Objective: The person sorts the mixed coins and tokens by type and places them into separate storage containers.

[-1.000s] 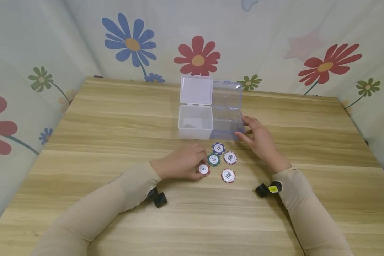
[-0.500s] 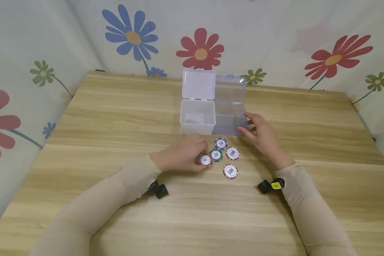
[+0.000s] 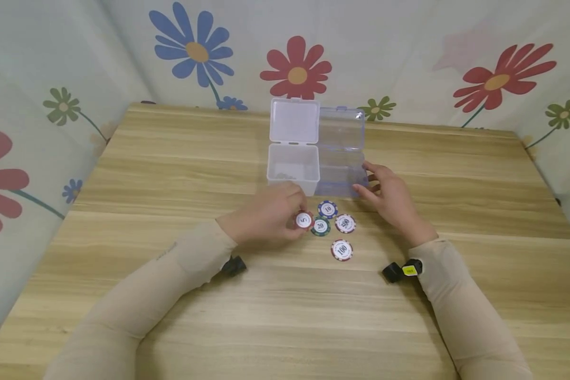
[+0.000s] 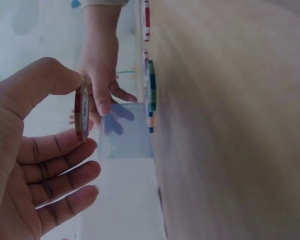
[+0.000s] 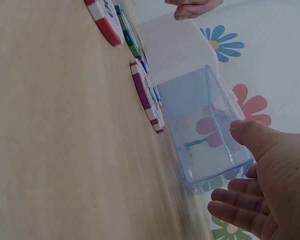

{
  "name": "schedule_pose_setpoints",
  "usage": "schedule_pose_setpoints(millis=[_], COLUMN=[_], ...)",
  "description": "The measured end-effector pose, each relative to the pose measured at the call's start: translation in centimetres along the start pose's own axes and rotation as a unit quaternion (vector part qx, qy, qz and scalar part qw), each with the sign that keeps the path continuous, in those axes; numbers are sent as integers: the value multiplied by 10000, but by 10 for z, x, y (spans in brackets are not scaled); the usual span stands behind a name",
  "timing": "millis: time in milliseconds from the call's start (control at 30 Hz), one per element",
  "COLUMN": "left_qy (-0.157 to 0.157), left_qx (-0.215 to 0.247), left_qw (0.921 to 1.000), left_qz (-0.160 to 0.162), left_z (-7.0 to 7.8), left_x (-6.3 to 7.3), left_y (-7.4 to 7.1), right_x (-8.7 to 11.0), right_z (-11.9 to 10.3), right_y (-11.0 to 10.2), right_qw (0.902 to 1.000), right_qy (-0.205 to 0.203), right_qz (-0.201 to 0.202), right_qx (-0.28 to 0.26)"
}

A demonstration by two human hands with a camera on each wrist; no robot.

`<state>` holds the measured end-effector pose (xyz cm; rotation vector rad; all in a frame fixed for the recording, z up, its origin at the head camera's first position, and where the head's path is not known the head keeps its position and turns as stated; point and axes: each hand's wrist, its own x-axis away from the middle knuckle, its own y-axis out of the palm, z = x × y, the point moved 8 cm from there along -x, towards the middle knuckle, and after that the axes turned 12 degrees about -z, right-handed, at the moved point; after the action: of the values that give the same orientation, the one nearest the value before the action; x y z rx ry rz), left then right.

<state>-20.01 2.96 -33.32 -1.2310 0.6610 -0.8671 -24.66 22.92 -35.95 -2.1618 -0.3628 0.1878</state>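
Between thumb and index finger, my left hand (image 3: 273, 211) pinches a red poker chip (image 4: 83, 111) marked 5, lifted off the table. In the left wrist view its other fingers are spread below the chip. My right hand (image 3: 391, 198) grips the right end of a clear blue plastic box (image 3: 338, 171), thumb at the front and fingers at the side. Joined to its left is a white plastic box (image 3: 292, 187); both lids stand raised. In front lie a blue 10 chip (image 3: 328, 209), a green 20 chip (image 3: 320, 226), a 500 chip (image 3: 345, 224) and a 100 chip (image 3: 342, 250).
Small pale bits, unclear in kind, lie inside the white box. The wooden table (image 3: 285, 316) ends at the back against a flower-patterned curtain (image 3: 385, 47). A black wrist camera (image 3: 234, 266) hangs from the left sleeve, another black camera (image 3: 399, 272) from the right.
My left hand has raised the red 5 chip from the table and carried it forward towards the white box. The right hand stays at the blue box. The head view has shifted slightly.
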Motion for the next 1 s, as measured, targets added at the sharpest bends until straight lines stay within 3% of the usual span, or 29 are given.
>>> schedule_pose_setpoints(millis=[500, 833, 1000], left_qy=[116, -377, -511], left_qx=[-192, -191, -116], left_qw=[9979, 9986, 9980], left_qz=[608, 329, 355], left_z=[-10, -25, -31], left_x=[-23, -55, -67], left_y=[-35, -41, -41], right_x=[-2, -1, -2], right_z=[4, 4, 2], right_y=[1, 0, 0], right_qw=[10000, 9999, 9998], right_qy=[14, -67, -87], right_qz=[52, 124, 137], right_qx=[-68, -87, -65])
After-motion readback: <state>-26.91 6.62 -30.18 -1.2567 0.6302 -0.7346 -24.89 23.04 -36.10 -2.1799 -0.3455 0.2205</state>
